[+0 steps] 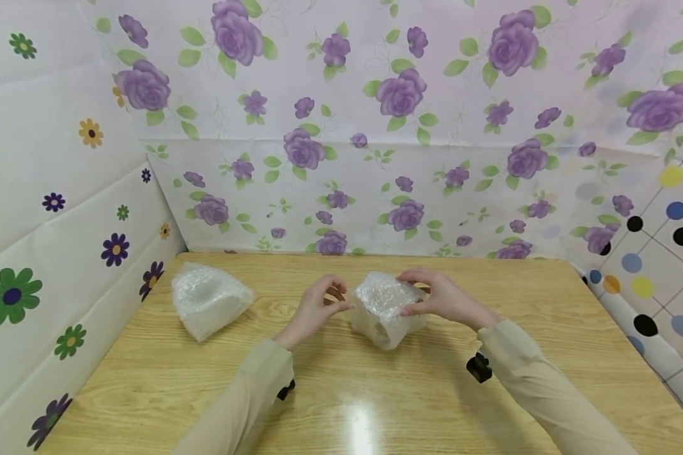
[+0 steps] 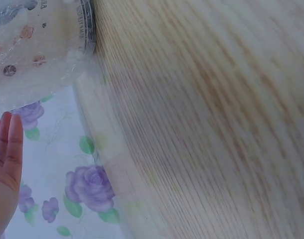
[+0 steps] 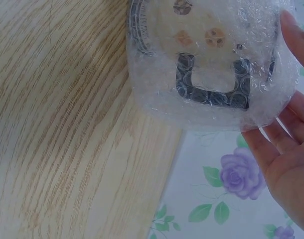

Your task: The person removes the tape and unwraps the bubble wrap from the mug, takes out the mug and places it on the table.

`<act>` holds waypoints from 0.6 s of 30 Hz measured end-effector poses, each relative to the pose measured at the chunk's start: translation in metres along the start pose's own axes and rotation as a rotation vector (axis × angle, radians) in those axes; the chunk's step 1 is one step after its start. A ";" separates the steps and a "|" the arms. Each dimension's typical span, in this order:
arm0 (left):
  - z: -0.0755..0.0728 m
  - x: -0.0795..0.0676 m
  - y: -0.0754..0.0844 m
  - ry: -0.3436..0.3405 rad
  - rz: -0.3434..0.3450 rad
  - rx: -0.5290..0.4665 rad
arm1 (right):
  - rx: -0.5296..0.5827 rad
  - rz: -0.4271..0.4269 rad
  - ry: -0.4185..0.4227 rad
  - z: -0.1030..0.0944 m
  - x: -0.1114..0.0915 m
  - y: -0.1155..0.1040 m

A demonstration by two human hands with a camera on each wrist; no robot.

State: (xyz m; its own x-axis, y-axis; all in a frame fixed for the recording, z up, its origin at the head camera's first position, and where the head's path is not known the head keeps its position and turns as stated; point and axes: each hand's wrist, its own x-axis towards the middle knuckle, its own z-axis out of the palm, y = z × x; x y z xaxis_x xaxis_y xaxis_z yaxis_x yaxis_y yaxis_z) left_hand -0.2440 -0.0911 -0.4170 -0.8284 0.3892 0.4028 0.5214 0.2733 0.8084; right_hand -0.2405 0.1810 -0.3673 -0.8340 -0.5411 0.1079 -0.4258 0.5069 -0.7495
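Observation:
A mug (image 1: 384, 306) wrapped in bubble wrap stands on the table between the two hands. Through the wrap, the right wrist view shows its dark squared handle (image 3: 214, 97) and a pale printed side. My right hand (image 1: 446, 300) grips the mug from its right, thumb on the near side and fingers on the far side. My left hand (image 1: 317, 309) is just left of the wrap with relaxed, bent fingers, holding nothing. In the left wrist view, the fingers of that hand (image 2: 7, 164) lie close to the wrapped mug (image 2: 40, 50); whether they touch it I cannot tell.
Another piece of bubble wrap (image 1: 209, 300) lies at the table's back left; whether it contains anything is unclear. The wooden table (image 1: 375, 392) meets a flowered cloth (image 1: 364, 189) behind, with patterned cloths on both sides.

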 end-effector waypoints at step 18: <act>-0.005 -0.010 0.023 -0.169 -0.034 -0.153 | -0.014 -0.006 0.005 0.002 0.003 0.013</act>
State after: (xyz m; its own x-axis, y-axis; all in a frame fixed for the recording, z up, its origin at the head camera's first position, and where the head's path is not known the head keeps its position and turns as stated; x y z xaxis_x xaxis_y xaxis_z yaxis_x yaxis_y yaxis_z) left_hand -0.2246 -0.0936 -0.4005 -0.7924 0.5271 0.3070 0.4458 0.1569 0.8813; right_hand -0.2479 0.1845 -0.3776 -0.8332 -0.5408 0.1152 -0.4352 0.5130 -0.7398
